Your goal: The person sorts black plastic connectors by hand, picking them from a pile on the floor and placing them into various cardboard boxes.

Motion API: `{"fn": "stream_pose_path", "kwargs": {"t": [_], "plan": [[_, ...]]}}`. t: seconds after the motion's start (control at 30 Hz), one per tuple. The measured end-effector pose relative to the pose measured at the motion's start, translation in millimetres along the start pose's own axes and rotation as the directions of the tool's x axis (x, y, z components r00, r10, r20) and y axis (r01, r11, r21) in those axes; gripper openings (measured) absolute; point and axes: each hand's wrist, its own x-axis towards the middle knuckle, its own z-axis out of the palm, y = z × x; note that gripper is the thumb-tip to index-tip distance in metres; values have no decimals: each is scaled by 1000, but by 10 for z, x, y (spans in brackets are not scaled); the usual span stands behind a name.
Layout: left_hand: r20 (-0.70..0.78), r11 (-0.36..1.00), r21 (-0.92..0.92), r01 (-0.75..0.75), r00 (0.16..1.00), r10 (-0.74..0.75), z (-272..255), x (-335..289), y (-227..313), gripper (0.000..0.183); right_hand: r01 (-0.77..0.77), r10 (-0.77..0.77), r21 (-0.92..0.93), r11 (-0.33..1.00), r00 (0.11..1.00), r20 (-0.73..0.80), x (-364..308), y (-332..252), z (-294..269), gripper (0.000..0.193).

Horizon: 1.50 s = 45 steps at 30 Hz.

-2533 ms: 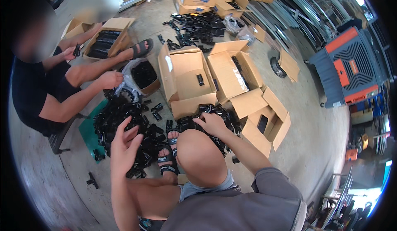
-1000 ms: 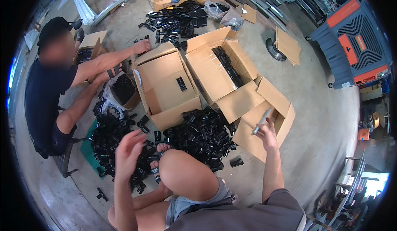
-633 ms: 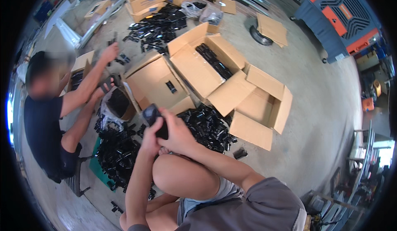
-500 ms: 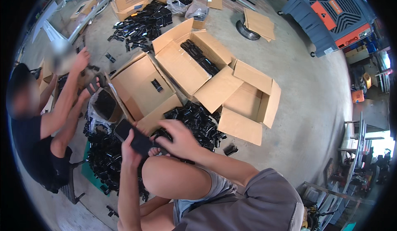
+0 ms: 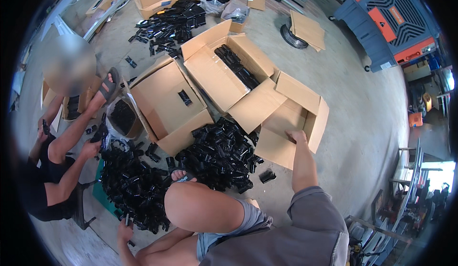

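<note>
Left hand (image 5: 125, 230), between 7 and 8 o'clock of view, pinches a slim grey-edged object (image 5: 127, 219) beside glossy black tubular pieces (image 5: 136, 189) heaped toward 8; right hand (image 5: 298, 136), near 3, at an open, matte, square-cornered cardboard carton (image 5: 276, 148), fingers' closure not discernible.

Heap of fittings (image 5: 220, 156) before two cartons (image 5: 162, 107) — right hand (image 5: 297, 137) at a third, rightmost carton (image 5: 287, 117), perhaps inside

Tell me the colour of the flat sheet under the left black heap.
The flat sheet is green, seen best in the head view.
</note>
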Motion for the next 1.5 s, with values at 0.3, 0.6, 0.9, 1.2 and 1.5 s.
{"fn": "stream_pose_path", "kwargs": {"t": [0.3,0.6,0.9,1.2,1.5], "plan": [[135,923,-269,274,960,-246,-64,-502,-431,23,-125,117,-67,990,986,-122,-38,-14,-97,97],[104,949,-269,164,985,-140,-61,-359,-112,26,-119,105,-111,987,986,-129,352,170,-98,72],[172,898,-390,203,974,-146,-18,-406,-190,27,-145,120,-115,983,972,-200,289,313,-199,45],[233,832,-534,152,972,-29,-121,-310,168,26,246,-211,809,534,965,-154,-409,203,-1203,43],[98,941,-258,-219,963,251,-355,-349,958,24,573,-351,569,589,816,-459,-2665,-454,-3143,53]]}}
